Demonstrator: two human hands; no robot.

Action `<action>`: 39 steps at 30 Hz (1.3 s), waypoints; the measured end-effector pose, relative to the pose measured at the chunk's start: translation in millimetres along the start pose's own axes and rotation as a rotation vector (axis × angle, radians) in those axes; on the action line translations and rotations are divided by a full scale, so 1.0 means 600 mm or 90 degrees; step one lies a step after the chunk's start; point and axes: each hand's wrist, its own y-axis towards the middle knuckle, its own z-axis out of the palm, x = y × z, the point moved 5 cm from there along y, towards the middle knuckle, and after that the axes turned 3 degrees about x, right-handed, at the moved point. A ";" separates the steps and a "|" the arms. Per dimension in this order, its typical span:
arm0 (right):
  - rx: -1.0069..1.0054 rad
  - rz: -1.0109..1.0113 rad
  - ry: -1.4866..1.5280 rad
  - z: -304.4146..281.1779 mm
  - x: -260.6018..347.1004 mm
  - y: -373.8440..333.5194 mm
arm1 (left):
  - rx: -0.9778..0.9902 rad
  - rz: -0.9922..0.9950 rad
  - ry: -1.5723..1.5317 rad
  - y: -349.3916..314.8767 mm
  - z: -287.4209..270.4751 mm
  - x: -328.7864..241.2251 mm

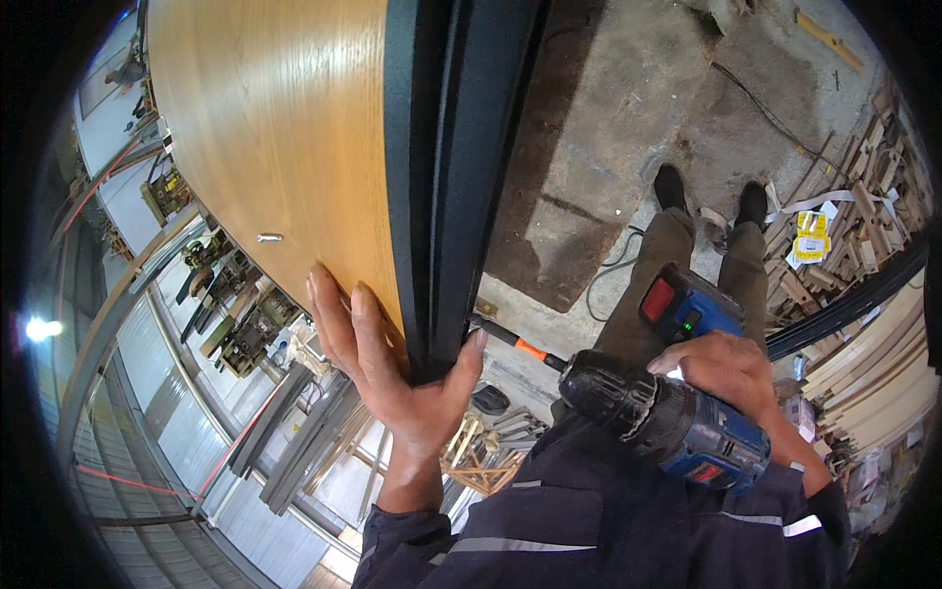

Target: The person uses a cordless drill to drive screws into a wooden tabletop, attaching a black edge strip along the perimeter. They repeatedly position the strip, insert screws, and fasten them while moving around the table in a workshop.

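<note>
Workshop floor (628, 108) lay past R fingers (692, 355) gripping drill (677, 422), L fingers (365, 324) splayed on panel (285, 128), bit (530, 349) by thumb (466, 371); prob. drilling/driving, next move likely needed steady pressure.

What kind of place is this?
Probably a woodworking workshop: the right hand holds a cordless drill, the left hand rests on a wood-grain panel, and wood scraps lie piled at the picture's right.
</note>
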 end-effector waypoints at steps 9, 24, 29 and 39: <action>-0.044 -0.003 0.007 -0.004 0.015 0.012 | -0.075 0.028 -0.104 -0.001 -0.003 0.012; -0.021 -0.034 -0.024 -0.017 0.023 0.017 | -0.094 0.022 -0.135 -0.004 -0.001 0.001; -0.069 -0.020 -0.043 -0.031 0.039 0.033 | -0.085 0.025 -0.163 0.002 0.001 0.000; -0.083 -0.017 -0.004 -0.006 0.008 0.017 | -0.129 0.041 -0.094 -0.001 -0.009 0.005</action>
